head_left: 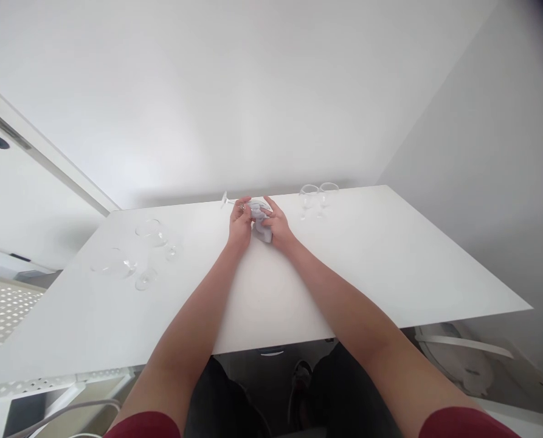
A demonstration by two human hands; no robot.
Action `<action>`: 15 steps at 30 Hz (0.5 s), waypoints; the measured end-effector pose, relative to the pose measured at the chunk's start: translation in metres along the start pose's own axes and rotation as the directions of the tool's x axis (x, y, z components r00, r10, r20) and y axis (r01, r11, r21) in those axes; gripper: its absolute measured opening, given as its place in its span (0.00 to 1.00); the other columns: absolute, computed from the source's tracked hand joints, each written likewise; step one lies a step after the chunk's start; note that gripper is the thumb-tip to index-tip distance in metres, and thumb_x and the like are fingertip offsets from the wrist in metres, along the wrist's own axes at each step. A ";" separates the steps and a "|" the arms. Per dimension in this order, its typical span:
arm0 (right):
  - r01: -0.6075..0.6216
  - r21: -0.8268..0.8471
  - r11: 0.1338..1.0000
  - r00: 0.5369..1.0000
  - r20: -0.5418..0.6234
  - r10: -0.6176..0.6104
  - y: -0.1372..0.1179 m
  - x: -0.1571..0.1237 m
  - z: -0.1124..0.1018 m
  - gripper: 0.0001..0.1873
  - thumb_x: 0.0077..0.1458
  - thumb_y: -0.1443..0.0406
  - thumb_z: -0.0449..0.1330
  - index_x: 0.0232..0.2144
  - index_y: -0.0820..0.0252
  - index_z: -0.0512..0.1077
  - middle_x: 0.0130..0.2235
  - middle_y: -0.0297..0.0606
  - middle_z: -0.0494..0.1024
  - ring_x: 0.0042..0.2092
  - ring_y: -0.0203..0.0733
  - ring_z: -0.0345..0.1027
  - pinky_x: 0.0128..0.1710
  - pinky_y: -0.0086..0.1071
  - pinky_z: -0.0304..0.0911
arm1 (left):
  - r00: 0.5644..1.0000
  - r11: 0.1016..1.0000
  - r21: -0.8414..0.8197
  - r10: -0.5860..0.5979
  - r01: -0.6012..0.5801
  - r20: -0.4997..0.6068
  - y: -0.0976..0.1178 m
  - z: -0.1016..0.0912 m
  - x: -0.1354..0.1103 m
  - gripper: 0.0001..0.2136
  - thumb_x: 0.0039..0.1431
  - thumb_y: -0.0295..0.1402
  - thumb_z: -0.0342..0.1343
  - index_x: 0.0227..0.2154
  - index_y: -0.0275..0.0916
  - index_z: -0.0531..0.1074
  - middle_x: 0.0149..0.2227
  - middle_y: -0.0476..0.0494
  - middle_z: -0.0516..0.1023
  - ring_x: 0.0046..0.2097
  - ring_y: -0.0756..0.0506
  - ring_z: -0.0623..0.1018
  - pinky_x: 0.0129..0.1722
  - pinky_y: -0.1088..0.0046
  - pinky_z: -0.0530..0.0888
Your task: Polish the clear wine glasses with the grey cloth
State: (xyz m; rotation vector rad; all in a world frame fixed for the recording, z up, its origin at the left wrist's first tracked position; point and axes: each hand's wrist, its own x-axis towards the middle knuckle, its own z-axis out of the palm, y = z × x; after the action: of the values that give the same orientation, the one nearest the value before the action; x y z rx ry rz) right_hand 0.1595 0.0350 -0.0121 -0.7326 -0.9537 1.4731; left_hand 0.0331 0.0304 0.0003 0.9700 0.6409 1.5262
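One stemmed glass (255, 203) is held above the far middle part of the white table (390, 261), tipped onto its side, with its foot pointed to the left and its bowl to the right. The bowl end is gripped by the fingers of the left hand (240, 222), close to where the stem begins; by this the glass is presumably steadied while the thin stem is spared. A pale cloth (262, 233) is bunched at the bowl and grasped by the curled fingers of the right hand (278, 225), with a loose end hung below. Whether the cloth is tucked inside the bowl or only pressed around it cannot be told. The tilt was probably chosen so that the bowl is turned toward the cloth.

Farther out, two glasses are stood upright on either side: a left-hand pair, a rear glass (159, 235) and a front glass (126, 266), and a right-hand pair, an inner glass (308, 198) and an outer glass (328, 193), near the far edge. Both pairs are set well apart from the hands, perhaps so that knocks are avoided. Beyond the table's left side, a perforated white panel (13, 307) is seen.
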 end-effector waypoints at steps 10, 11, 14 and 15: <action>0.101 0.222 0.970 0.994 -0.059 -0.090 -0.006 0.000 -0.007 0.41 0.38 0.74 0.64 0.57 0.46 0.70 0.38 0.28 0.80 0.34 0.39 0.74 0.34 0.33 0.71 | 0.999 0.980 -0.197 -0.026 0.035 0.047 0.003 -0.005 0.006 0.10 0.56 0.29 0.64 0.41 0.42 0.76 0.50 0.39 0.79 0.53 0.41 0.78 0.44 0.68 0.74; 0.109 0.229 0.967 0.994 -0.052 -0.099 -0.007 0.000 -0.007 0.38 0.38 0.73 0.64 0.55 0.47 0.71 0.37 0.28 0.79 0.34 0.39 0.74 0.33 0.32 0.71 | 0.999 0.985 -0.172 -0.026 0.029 0.024 0.003 -0.005 0.006 0.08 0.58 0.32 0.64 0.40 0.41 0.76 0.47 0.39 0.79 0.51 0.42 0.78 0.43 0.69 0.74; 0.134 0.240 0.962 0.991 -0.026 -0.132 -0.007 -0.001 -0.006 0.30 0.43 0.69 0.68 0.51 0.50 0.74 0.36 0.29 0.79 0.34 0.38 0.72 0.34 0.32 0.70 | 1.000 1.000 -0.026 -0.009 0.010 0.027 0.000 -0.004 0.004 0.11 0.64 0.44 0.60 0.38 0.40 0.75 0.41 0.41 0.77 0.42 0.46 0.77 0.39 0.71 0.74; 0.145 0.237 0.961 0.989 -0.024 -0.144 -0.007 -0.001 -0.006 0.28 0.45 0.67 0.69 0.51 0.50 0.74 0.36 0.29 0.79 0.34 0.37 0.72 0.34 0.32 0.71 | 0.999 1.000 0.024 -0.002 0.001 0.041 -0.001 -0.003 0.003 0.14 0.66 0.47 0.58 0.38 0.40 0.75 0.40 0.42 0.77 0.39 0.47 0.76 0.38 0.72 0.74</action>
State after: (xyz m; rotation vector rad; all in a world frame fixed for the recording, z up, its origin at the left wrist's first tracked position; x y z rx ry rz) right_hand 0.1679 0.0351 -0.0086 -0.4816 -0.7908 1.4254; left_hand 0.0312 0.0342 -0.0011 1.0163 0.6317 1.4963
